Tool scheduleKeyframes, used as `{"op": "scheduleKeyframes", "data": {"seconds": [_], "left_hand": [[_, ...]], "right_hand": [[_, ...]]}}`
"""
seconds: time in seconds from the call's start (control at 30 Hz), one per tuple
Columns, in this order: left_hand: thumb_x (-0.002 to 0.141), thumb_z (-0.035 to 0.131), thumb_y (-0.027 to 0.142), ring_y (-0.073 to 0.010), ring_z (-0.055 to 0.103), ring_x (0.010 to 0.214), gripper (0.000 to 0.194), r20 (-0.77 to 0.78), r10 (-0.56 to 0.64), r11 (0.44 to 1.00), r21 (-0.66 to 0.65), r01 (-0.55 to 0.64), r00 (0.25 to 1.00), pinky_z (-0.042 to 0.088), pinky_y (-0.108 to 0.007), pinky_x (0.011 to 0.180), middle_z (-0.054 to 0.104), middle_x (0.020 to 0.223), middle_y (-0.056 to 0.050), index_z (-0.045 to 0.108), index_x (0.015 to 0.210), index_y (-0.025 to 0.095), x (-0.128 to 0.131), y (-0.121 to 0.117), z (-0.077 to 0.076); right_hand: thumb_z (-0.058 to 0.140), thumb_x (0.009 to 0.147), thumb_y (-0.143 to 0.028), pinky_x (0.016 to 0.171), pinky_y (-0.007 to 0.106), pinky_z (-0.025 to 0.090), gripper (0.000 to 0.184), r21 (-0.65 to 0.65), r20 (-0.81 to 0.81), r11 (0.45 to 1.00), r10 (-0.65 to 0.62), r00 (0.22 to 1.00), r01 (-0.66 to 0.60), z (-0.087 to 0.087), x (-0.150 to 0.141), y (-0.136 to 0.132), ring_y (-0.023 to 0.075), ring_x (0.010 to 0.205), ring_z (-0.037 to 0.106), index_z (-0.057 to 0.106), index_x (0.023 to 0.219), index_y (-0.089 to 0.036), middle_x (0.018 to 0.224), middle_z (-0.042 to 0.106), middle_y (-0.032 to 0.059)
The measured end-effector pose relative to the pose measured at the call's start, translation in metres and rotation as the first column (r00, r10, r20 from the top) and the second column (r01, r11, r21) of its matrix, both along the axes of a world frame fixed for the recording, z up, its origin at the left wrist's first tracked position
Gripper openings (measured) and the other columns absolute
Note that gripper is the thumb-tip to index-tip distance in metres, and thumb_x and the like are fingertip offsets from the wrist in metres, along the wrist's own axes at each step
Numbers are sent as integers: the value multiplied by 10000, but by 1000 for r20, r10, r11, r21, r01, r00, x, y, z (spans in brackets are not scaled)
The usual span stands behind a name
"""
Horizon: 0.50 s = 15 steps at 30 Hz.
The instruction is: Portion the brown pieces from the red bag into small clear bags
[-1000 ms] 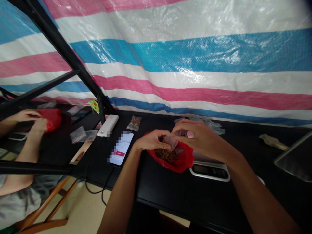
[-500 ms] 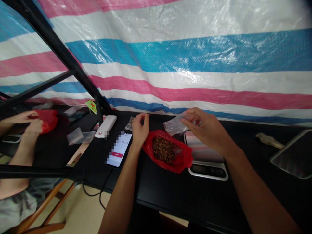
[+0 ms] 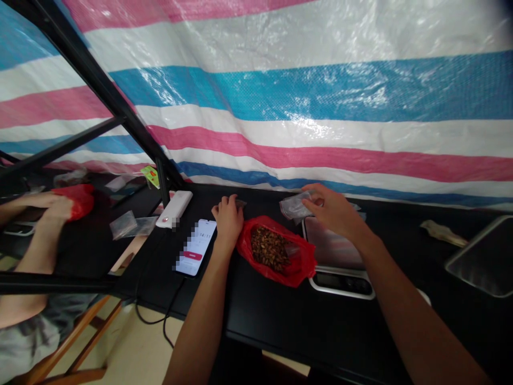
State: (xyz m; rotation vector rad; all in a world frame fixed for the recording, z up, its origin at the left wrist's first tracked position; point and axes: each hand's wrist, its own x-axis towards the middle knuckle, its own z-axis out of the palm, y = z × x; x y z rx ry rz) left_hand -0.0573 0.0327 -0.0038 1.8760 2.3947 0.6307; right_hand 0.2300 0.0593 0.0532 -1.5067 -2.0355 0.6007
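Note:
My left hand (image 3: 228, 218) is low over the black table with its fingers curled down on a small clear plastic bag (image 3: 241, 203); most of that bag is hidden under the fingers. Between my thumb and fingers, my right hand (image 3: 331, 208) pinches a clear plastic bag (image 3: 294, 205) above the far edge of a kitchen scale (image 3: 340, 286). Between both hands lies an opened red plastic bag (image 3: 294, 275). Small brown dried pieces (image 3: 268, 248), like seeds or grains, fill its left part.
A lit phone (image 3: 196, 248) and a white oblong device (image 3: 175, 208) lie left of my arm. At the right are a crumpled pale strip (image 3: 443, 233) and a clear tray-like object (image 3: 481, 256). Beyond the black frame (image 3: 116, 107), another person's hands (image 3: 58, 206) touch a red bag (image 3: 82, 203).
My left hand has shifted slightly left and lowered, its fingers closing over the small bag. My right hand and its clear bag have come down a little.

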Motion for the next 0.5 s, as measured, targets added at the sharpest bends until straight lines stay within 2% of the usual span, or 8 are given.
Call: {"op": "scheduleKeyframes", "data": {"seconds": [0.1, 0.17, 0.2, 0.27, 0.33, 0.4, 0.5], "left_hand": [[957, 585, 386, -342, 608, 1132, 271, 52, -43, 999, 19, 42, 998, 391, -509, 1019, 707, 1129, -128, 721, 1132, 230, 1, 1, 3], [973, 552, 482, -346, 612, 1096, 322, 46, -45, 999, 31, 44, 998, 394, -514, 1004, 737, 1001, -110, 748, 923, 233, 1, 3, 6], [989, 515, 503, -340, 616, 1082, 374, 40, -27, 999, 45, 25, 999, 396, -511, 1004, 744, 974, -107, 744, 877, 230, 0, 4, 7], [1025, 443, 486, -319, 618, 1109, 404, 33, 30, 995, 90, -33, 999, 402, -494, 1022, 752, 1059, -109, 747, 968, 227, -2, 8, 7], [1047, 402, 426, -305, 582, 1234, 396, 26, 62, 991, 116, -64, 998, 396, -477, 1069, 711, 1275, -121, 708, 1192, 220, -5, 13, 2], [1055, 381, 366, -297, 513, 1358, 423, 14, 27, 997, 76, -28, 1000, 380, -472, 1118, 625, 1448, -124, 629, 1357, 202, -7, 17, -6], [1056, 350, 282, -288, 501, 1384, 431, -11, -32, 999, -9, 32, 999, 385, -473, 1132, 616, 1468, -122, 625, 1372, 182, -8, 19, -15]], "right_hand": [[606, 933, -354, 660, 321, 508, 304, -19, 19, 1000, 25, 1000, -25, -3, 3, 2, 229, 767, 722, 690, 1204, -245, 920, 786, 46], [605, 932, -349, 675, 321, 509, 278, -22, 27, 999, 38, 999, -38, -4, 3, 2, 221, 759, 715, 710, 1169, -246, 913, 787, 42], [605, 932, -343, 679, 319, 508, 266, -18, 29, 999, 42, 999, -42, -4, 3, 2, 218, 753, 710, 717, 1153, -246, 905, 786, 40], [608, 929, -333, 687, 315, 507, 250, -5, 32, 999, 49, 998, -49, -4, 3, 3, 213, 754, 706, 724, 1132, -246, 901, 785, 36], [608, 929, -333, 702, 314, 510, 244, 0, 33, 999, 54, 998, -54, -4, 2, 3, 212, 771, 707, 727, 1127, -252, 914, 788, 32], [607, 932, -343, 712, 313, 512, 237, -6, 38, 998, 59, 998, -59, -5, 1, 3, 214, 787, 710, 730, 1117, -262, 927, 790, 28], [607, 933, -348, 700, 305, 510, 224, -16, 39, 997, 72, 997, -71, -5, 1, 3, 210, 778, 709, 730, 1100, -266, 929, 790, 24]]}}
